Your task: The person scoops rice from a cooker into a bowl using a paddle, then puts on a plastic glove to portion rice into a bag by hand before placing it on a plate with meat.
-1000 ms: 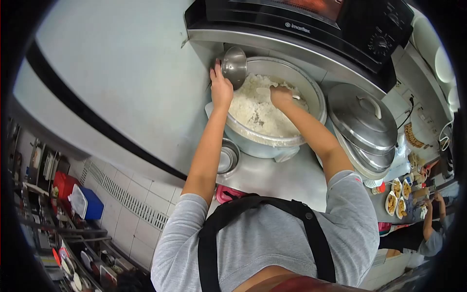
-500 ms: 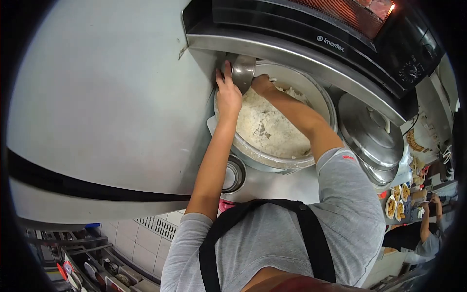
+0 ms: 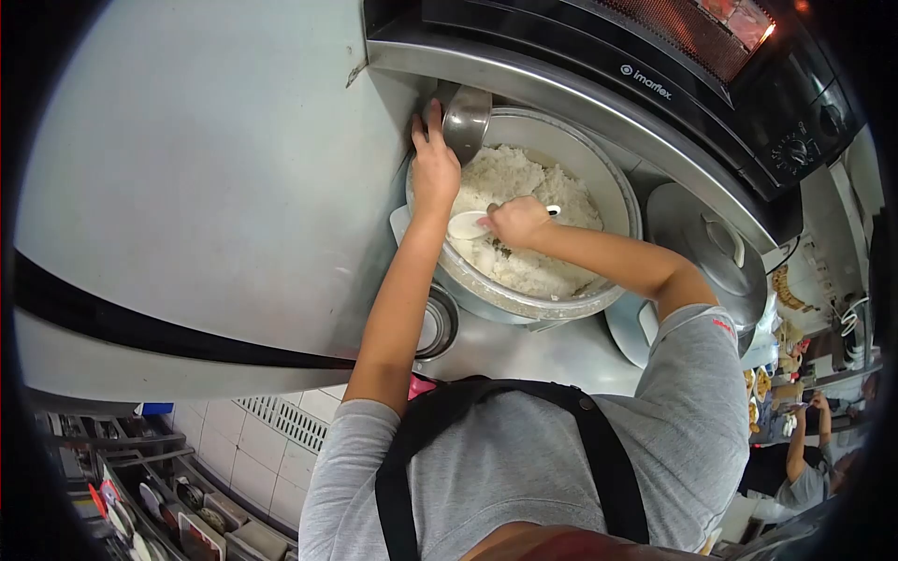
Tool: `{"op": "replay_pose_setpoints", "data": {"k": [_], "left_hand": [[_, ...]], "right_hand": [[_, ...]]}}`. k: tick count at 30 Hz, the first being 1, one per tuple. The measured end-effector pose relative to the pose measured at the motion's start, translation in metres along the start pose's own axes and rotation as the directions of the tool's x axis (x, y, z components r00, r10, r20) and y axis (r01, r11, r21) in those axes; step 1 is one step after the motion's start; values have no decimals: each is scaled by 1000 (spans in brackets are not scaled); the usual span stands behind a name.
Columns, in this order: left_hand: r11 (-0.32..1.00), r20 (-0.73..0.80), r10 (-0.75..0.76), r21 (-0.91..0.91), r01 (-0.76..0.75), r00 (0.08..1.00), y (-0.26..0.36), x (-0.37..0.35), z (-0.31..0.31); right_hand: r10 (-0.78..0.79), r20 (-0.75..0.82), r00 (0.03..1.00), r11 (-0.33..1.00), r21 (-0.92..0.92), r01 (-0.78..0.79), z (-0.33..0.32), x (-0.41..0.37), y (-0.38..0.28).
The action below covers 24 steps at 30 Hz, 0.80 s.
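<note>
A large round metal pot (image 3: 613, 178) is filled with white rice (image 3: 552, 271). My left hand (image 3: 435, 168) holds a metal bowl (image 3: 466, 122), tilted at the pot's far left rim, with its fingers against the bowl's outer side. Over the middle of the rice, my right hand (image 3: 519, 222) grips a white rice paddle (image 3: 468, 224). The paddle's blade points left, and its handle end shows past the hand on the right.
An oven (image 3: 645, 84) with a glowing window stands above the pot. Right of the pot lies a metal lid (image 3: 702, 243). Metal bowls (image 3: 440, 323) sit below left. A smooth panel (image 3: 206, 187) borders the left. Another person (image 3: 804, 458) works at the far right.
My right hand has moved from beside the bowl back toward me, and the paddle blade now shows over the rice. My left hand stays at the bowl. The view has shifted slightly.
</note>
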<state>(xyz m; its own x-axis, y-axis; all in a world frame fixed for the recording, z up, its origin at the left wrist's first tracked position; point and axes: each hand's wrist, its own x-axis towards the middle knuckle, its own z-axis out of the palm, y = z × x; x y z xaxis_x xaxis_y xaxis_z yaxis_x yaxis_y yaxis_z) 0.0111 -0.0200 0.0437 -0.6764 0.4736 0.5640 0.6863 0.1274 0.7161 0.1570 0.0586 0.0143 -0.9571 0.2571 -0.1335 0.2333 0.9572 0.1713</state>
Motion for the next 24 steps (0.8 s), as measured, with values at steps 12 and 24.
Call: {"op": "replay_pose_setpoints", "data": {"k": [12,24], "left_hand": [[997,18,42,68,-43,999,-5,1,7],[995,0,96,25,-96,995,-9,0,13]], "right_hand": [[421,-148,895,889,-129,-440,42,112,115],[242,48,969,950,193,-246,33,47,40]]}}
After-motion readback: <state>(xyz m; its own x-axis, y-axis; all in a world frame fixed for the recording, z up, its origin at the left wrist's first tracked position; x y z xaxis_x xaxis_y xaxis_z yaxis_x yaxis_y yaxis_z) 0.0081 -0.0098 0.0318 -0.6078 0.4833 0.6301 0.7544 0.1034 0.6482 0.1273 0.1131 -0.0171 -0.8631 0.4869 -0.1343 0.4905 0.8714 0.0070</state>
